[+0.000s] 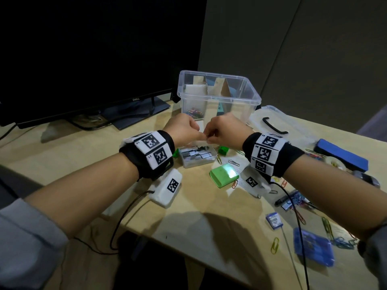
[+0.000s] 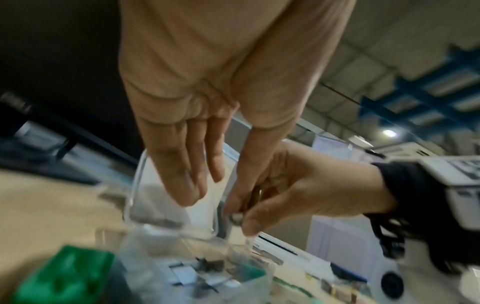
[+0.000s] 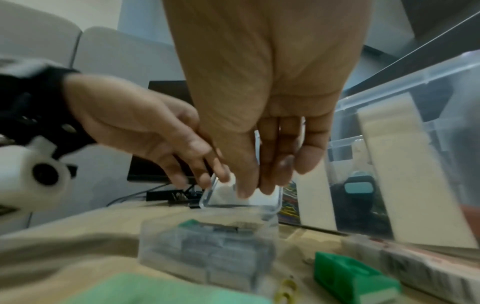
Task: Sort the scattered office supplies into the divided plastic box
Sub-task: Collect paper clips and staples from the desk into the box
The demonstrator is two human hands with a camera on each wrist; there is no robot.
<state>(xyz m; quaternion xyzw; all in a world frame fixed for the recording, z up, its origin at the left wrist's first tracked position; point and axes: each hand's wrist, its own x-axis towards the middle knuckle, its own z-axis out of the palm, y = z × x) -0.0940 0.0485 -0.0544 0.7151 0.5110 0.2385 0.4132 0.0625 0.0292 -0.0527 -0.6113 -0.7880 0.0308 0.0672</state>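
Observation:
My left hand [image 1: 198, 135] and right hand [image 1: 211, 139] meet fingertip to fingertip just above a small clear case [image 1: 198, 158] full of silver staple strips. Between them they pinch a small silver staple piece [image 2: 237, 217]; the right thumb and forefinger close on it and the left thumb presses it from the other side. The case's clear lid [image 3: 242, 198] stands upright behind the fingers. The divided plastic box [image 1: 219, 99] is right behind the hands, with card dividers, coloured clips in one compartment and a teal item in another.
A dark monitor [image 1: 83, 59] stands at the back left. The box's lid [image 1: 274, 124], a blue eraser [image 1: 341, 154], a green case [image 1: 224, 173], a blue case [image 1: 313, 246] and several scattered paper clips [image 1: 274, 244] lie on the right. The table's edge is near.

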